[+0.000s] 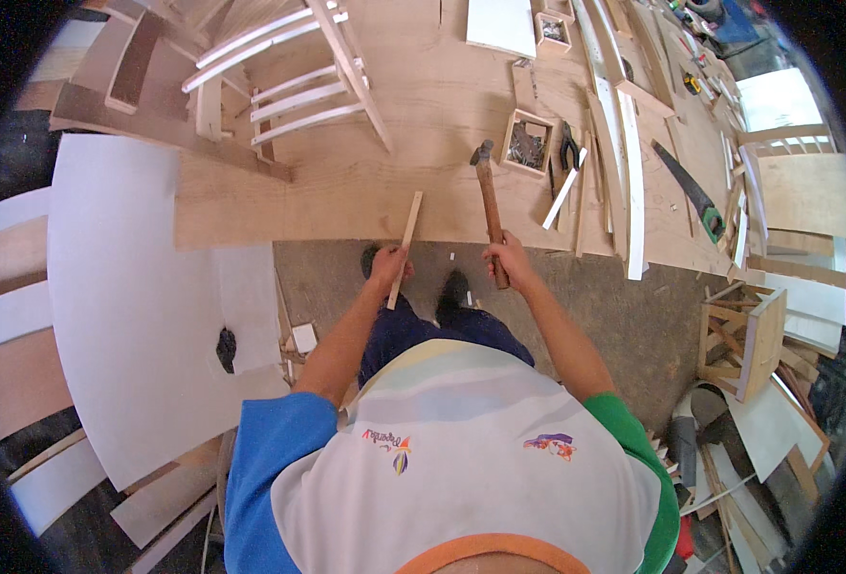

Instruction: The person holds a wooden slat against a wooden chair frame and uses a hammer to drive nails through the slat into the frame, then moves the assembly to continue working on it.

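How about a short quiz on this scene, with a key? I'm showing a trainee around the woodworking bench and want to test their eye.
1. Multiple choice: what does the person's right hand hold?
a) a tape measure
b) a wooden-handled hammer
c) a screwdriver

2. True or false: the left hand grips a narrow wooden strip.

3. Fill in the colour: the handsaw on the workbench has a black and ____ handle.

Key: 1. b; 2. true; 3. green.
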Demonstrator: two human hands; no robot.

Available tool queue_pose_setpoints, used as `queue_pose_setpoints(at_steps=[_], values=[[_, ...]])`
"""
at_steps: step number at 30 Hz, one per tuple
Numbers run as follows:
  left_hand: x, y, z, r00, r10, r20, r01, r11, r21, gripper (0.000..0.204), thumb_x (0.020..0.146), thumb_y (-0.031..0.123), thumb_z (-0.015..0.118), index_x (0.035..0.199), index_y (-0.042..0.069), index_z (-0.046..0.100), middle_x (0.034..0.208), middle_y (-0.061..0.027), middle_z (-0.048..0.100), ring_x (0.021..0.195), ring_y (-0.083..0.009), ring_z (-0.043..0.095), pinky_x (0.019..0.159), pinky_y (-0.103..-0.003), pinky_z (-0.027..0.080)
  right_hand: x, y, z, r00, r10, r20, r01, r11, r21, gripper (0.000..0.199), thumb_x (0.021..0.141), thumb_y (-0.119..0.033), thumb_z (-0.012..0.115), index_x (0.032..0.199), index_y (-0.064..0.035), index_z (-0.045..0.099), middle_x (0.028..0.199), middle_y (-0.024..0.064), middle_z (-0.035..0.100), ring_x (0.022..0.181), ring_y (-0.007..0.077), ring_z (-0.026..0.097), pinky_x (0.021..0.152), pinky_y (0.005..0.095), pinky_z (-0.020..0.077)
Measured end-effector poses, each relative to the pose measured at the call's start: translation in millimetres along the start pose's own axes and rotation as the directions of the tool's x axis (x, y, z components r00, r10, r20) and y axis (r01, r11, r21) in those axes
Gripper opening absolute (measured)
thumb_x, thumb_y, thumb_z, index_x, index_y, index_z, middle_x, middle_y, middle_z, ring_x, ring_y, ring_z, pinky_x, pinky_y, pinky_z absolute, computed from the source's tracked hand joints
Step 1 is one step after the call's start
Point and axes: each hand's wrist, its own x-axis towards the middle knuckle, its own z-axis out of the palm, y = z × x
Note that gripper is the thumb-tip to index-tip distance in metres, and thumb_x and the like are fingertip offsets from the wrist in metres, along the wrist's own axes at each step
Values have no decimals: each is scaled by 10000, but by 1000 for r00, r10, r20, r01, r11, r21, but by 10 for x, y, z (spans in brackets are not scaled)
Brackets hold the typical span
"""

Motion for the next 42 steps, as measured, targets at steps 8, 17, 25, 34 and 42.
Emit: queue_pose_setpoints(at_steps=[8,17,25,34,42], values=[[174,-188,135,1000,12,12,-11,998,-66,327,944,323,530,986,1,573,728,-101,608,612,-192,624,538,-320,491,-21,-189,37,1000,24,17,-25,996,86,335,791,-48,506,1118,7,457,618,40,466,452,132,469,399,294,420],[223,-170,359,997,65,40,-63,997,-54,346,945,348,525,936,8,588,667,-93,592,573,-195,611,511,-326,494,-261,26,-198,998,34,61,-20,977,-214,294,785,-54,520,1072,7,498,613,36,464,428,128,461,399,299,425],[15,3,444,998,-12,62,25,975,-219,335,949,298,517,1073,-12,549,789,-110,629,664,-203,632,599,-326,524,-162,138,-205,993,-10,118,45,954,-296,195,788,-70,549,968,-18,495,610,58,507,435,166,510,398,333,426],[-244,372,652,965,200,167,-122,913,-389,246,911,99,549,1119,-15,485,1003,-150,656,903,-238,655,818,-362,532,-361,46,-47,997,-25,74,44,963,-264,290,808,-164,717,975,-27,523,667,48,571,488,150,550,427,300,459],[-558,480,910,952,305,34,-232,787,-571,322,891,16,554,1184,18,420,1042,-145,647,987,-245,639,864,-397,539,-440,82,-189,999,-33,-12,30,981,-193,265,819,-159,707,967,-34,526,775,68,617,633,164,639,468,277,490]])
